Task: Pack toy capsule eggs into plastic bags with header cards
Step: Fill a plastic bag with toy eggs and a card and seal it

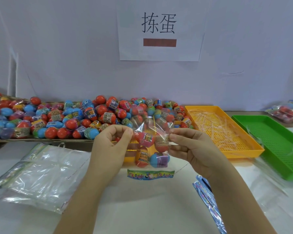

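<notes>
A clear plastic bag (pixel 151 127) hangs upside down in front of me, its colourful header card (pixel 150 174) at the bottom. Several capsule eggs (pixel 145 157) sit inside it, red, pink, yellow and blue. My left hand (pixel 112 146) pinches the bag's open edge on the left. My right hand (pixel 188 146) pinches the same edge on the right. A big heap of loose capsule eggs (pixel 85 117) fills a flat cardboard tray along the wall behind.
A stack of unfilled bags (pixel 41 176) lies at the left. An orange tray (pixel 243 150) with thin plastic strips and a green tray (pixel 277 146) stand at the right. Filled bags (pixel 286 112) lie at far right. Header cards (pixel 208 200) lie near my right forearm.
</notes>
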A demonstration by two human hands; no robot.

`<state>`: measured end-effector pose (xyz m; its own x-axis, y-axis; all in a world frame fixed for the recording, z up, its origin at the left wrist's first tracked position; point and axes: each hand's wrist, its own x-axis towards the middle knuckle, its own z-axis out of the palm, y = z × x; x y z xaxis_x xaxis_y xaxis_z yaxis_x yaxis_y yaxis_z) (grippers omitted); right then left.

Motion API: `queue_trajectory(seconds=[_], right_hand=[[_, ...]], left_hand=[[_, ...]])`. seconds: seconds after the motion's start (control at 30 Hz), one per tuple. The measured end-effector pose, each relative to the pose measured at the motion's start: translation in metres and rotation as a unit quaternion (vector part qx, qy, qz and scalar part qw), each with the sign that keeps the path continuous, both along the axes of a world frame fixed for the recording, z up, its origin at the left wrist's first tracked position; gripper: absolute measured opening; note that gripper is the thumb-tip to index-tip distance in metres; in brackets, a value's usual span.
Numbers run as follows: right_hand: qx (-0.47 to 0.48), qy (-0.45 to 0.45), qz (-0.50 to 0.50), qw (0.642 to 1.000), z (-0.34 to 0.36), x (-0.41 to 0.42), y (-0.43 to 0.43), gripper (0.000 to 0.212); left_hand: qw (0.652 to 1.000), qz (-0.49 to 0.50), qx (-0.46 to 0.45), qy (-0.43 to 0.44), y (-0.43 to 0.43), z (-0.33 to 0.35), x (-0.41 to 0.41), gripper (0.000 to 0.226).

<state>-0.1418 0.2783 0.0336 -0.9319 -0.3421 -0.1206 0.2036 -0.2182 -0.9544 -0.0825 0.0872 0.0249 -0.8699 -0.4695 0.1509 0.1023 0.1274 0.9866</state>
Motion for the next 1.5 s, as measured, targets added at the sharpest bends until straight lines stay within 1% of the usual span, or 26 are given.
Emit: queue_trajectory(seconds=[0.07,0.17,0.2,0.27,0.33,0.4,0.47,0.53,0.57,0.63,0.7,0.77,0.93,1.0,1.07,1.1,1.23,1.33,1.43,1.5], right_hand=[[-0.028,0.022,0.001,0.999,0.002,-0.001,0.002,0.013],[-0.055,0.054,0.012,0.997,0.006,0.0,0.004,0.019],[-0.06,0.059,0.015,0.996,0.007,0.0,0.004,0.022],[-0.067,0.063,0.016,0.996,0.008,0.001,0.005,0.022],[-0.064,0.066,0.016,0.996,0.009,0.002,0.005,0.021],[-0.062,0.068,0.017,0.996,0.009,0.003,0.004,0.02],[-0.063,0.065,0.018,0.996,0.01,0.003,0.004,0.019],[-0.058,0.066,0.016,0.996,0.01,0.004,0.005,0.019],[-0.054,0.067,0.014,0.996,0.01,0.004,0.005,0.019],[-0.052,0.065,0.005,0.997,0.009,0.004,0.004,0.019],[-0.057,0.061,-0.003,0.997,0.009,0.003,0.004,0.018],[-0.059,0.057,-0.006,0.997,0.009,0.003,0.003,0.017],[-0.057,0.043,0.004,0.997,0.007,0.004,0.001,0.014],[-0.065,0.03,0.008,0.997,0.006,0.003,0.001,0.018],[-0.074,0.017,0.011,0.997,0.006,0.002,0.001,0.029],[-0.073,0.017,0.013,0.997,0.005,0.002,0.001,0.031],[-0.08,0.033,0.028,0.996,0.006,0.003,0.001,0.017],[-0.088,0.037,0.034,0.995,0.006,0.003,0.002,0.014],[-0.094,0.037,0.044,0.994,0.006,0.002,0.002,0.014],[-0.1,0.035,0.056,0.993,0.005,0.002,0.002,0.014]], left_hand=[[0.999,-0.005,-0.016,0.034,0.001,0.003,0.003,0.009],[0.997,-0.027,-0.002,0.067,0.003,0.009,0.007,0.01],[0.997,-0.033,0.012,0.068,0.004,0.01,0.007,0.009],[0.995,-0.047,0.067,0.061,0.004,0.011,0.007,0.007],[0.988,-0.071,0.129,0.047,0.002,0.012,0.006,0.021],[0.985,-0.083,0.147,0.037,0.001,0.012,0.005,0.028],[0.985,-0.085,0.146,0.045,0.002,0.013,0.006,0.017],[0.988,-0.069,0.128,0.057,0.003,0.013,0.008,0.009],[0.992,-0.052,0.096,0.063,0.003,0.012,0.009,0.007],[0.996,-0.015,0.004,0.086,0.004,0.01,0.01,0.01],[0.993,0.004,-0.055,0.102,0.007,0.007,0.01,0.012],[0.992,0.014,-0.08,0.098,0.008,0.004,0.01,0.012],[0.989,0.048,-0.106,0.096,0.008,0.001,0.006,0.014],[0.99,0.036,-0.093,0.097,0.008,0.001,0.006,0.015],[0.993,0.018,-0.069,0.096,0.007,0.002,0.005,0.016],[0.995,0.01,-0.048,0.092,0.007,0.002,0.005,0.016],[0.993,-0.038,0.058,0.096,0.003,0.005,0.007,0.023],[0.987,-0.087,0.073,0.117,0.0,0.007,0.008,0.015],[0.979,-0.133,0.085,0.133,0.001,0.009,0.009,0.017],[0.974,-0.154,0.086,0.143,0.001,0.011,0.011,0.011]])
